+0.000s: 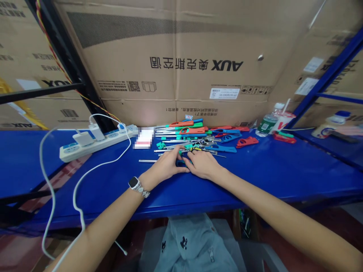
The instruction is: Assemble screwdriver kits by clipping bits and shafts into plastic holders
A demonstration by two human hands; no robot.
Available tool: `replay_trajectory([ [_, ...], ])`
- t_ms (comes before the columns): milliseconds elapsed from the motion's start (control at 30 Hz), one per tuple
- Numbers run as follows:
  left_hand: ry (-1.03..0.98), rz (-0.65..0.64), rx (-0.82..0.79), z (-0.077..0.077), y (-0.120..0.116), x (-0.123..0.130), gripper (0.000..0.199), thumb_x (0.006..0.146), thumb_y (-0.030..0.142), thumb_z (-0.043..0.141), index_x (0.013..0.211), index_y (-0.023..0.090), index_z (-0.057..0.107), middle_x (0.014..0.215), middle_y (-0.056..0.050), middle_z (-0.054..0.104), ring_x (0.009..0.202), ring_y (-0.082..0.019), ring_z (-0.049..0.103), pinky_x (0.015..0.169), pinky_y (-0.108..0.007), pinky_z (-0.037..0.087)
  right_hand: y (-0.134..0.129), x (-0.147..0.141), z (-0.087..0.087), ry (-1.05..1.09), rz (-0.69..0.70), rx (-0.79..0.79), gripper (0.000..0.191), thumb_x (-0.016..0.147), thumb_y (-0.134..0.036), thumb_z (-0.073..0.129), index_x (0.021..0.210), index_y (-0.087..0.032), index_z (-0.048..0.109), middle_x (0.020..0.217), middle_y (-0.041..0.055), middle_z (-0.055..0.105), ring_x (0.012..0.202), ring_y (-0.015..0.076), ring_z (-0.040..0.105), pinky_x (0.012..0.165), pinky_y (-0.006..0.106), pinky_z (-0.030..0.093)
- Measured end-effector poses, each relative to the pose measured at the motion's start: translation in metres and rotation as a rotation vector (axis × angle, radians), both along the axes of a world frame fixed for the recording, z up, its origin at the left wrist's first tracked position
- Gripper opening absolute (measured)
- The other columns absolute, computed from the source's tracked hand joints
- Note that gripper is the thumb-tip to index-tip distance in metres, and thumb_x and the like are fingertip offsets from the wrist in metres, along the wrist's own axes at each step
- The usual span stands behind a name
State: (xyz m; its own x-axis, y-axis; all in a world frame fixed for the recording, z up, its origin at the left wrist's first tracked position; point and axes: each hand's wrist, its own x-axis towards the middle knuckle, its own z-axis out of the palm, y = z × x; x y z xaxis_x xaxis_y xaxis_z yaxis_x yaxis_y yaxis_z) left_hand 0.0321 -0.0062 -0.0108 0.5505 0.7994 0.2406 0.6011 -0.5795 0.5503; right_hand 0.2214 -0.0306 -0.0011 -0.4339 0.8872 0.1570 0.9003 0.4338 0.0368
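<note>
On the blue table, my left hand (167, 165) and my right hand (202, 163) meet over a small dark blue lighter part (180, 163) with a thin metal tube (146, 161) pointing left. The fingers of both hands are bent around this piece and partly hide it. A yellow and black item (195, 149) shows at my right fingers. Just beyond the hands lies a pile of long lighters with metal tubes, among them an orange one (193, 130) and a blue one (225, 148). Loose red casings (247, 142) lie right of the pile.
A white power strip (99, 143) with plugs and white cables lies at the left. At the back right stand a green-labelled bottle (266, 126) and a cup with a straw (283, 121). Large cardboard (176, 45) rises behind the blue table (255, 177).
</note>
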Motion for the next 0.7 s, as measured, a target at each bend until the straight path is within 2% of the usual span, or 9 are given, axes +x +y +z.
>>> replay_trajectory([
  [167,0.076,-0.01,0.211,0.007,-0.006,-0.001,0.076,0.08,0.043,0.083,0.143,0.024,0.044,0.111,-0.007,0.069,0.109,-0.032,0.064,0.096,-0.045,0.046,0.006,0.004,0.003,0.045,-0.036,-0.016,0.052,0.107,-0.052,0.036,0.105,-0.015,0.072,0.099,0.0171,0.077,0.087,0.0313,0.074,0.071,0.037,0.05],
  [233,0.023,0.021,0.318,0.013,-0.008,-0.003,0.073,0.081,0.048,0.081,0.141,0.023,0.047,0.114,-0.008,0.068,0.108,-0.03,0.063,0.095,-0.045,0.045,0.005,0.007,0.003,0.082,-0.057,-0.028,0.052,0.107,-0.053,0.034,0.103,-0.016,0.071,0.094,0.0153,0.078,0.083,0.03,0.074,0.068,0.035,0.048],
  [267,-0.036,0.06,0.382,0.017,-0.01,-0.004,0.062,0.083,0.05,0.078,0.132,0.022,0.053,0.109,-0.008,0.068,0.103,-0.028,0.063,0.091,-0.042,0.046,0.005,0.008,0.003,0.107,-0.07,-0.03,0.052,0.107,-0.054,0.033,0.101,-0.017,0.07,0.091,0.0137,0.078,0.082,0.0289,0.074,0.067,0.034,0.047],
  [333,-0.193,0.185,0.493,0.023,-0.012,-0.006,0.032,0.089,0.051,0.069,0.097,0.02,0.063,0.088,-0.005,0.065,0.084,-0.023,0.06,0.079,-0.037,0.046,0.004,0.011,0.003,0.172,-0.101,-0.028,0.052,0.108,-0.055,0.032,0.098,-0.02,0.069,0.083,0.0098,0.077,0.079,0.0265,0.074,0.064,0.031,0.044],
  [367,-0.268,0.253,0.51,0.025,-0.014,-0.007,0.033,0.092,0.05,0.063,0.077,0.021,0.058,0.073,-0.002,0.059,0.072,-0.02,0.056,0.071,-0.034,0.044,0.004,0.012,0.003,0.208,-0.124,-0.024,0.051,0.108,-0.055,0.031,0.096,-0.021,0.068,0.08,0.0082,0.076,0.077,0.0257,0.073,0.063,0.031,0.042],
  [433,-0.352,0.352,0.408,0.026,-0.017,-0.008,0.053,0.096,0.052,0.055,0.054,0.022,0.041,0.054,0.001,0.044,0.055,-0.015,0.046,0.059,-0.031,0.038,0.003,0.014,0.004,0.272,-0.175,-0.023,0.052,0.108,-0.055,0.03,0.092,-0.022,0.066,0.076,0.0065,0.075,0.076,0.0254,0.073,0.062,0.03,0.04],
  [500,-0.351,0.365,0.144,0.022,-0.018,-0.004,0.061,0.095,0.061,0.053,0.049,0.021,0.042,0.047,0.001,0.044,0.048,-0.013,0.044,0.053,-0.03,0.036,0.003,0.014,0.005,0.324,-0.222,-0.03,0.052,0.108,-0.056,0.029,0.09,-0.023,0.065,0.077,0.0067,0.075,0.076,0.0265,0.073,0.062,0.031,0.039],
  [600,-0.436,0.301,-0.284,0.016,-0.016,0.01,0.06,0.088,0.074,0.055,0.069,0.018,0.065,0.067,-0.004,0.067,0.062,-0.018,0.061,0.056,-0.029,0.047,0.001,0.01,0.006,0.411,-0.259,-0.048,0.052,0.108,-0.056,0.029,0.091,-0.023,0.065,0.081,0.0074,0.076,0.081,0.0276,0.073,0.063,0.031,0.038],
  [700,-0.699,0.249,-0.464,0.014,-0.01,0.033,0.058,0.082,0.074,0.062,0.082,0.016,0.07,0.09,-0.01,0.075,0.085,-0.023,0.069,0.072,-0.033,0.056,-0.003,0.004,0.005,0.519,-0.257,-0.087,0.05,0.108,-0.055,0.029,0.097,-0.023,0.066,0.088,0.0083,0.076,0.087,0.028,0.072,0.066,0.031,0.04],
])
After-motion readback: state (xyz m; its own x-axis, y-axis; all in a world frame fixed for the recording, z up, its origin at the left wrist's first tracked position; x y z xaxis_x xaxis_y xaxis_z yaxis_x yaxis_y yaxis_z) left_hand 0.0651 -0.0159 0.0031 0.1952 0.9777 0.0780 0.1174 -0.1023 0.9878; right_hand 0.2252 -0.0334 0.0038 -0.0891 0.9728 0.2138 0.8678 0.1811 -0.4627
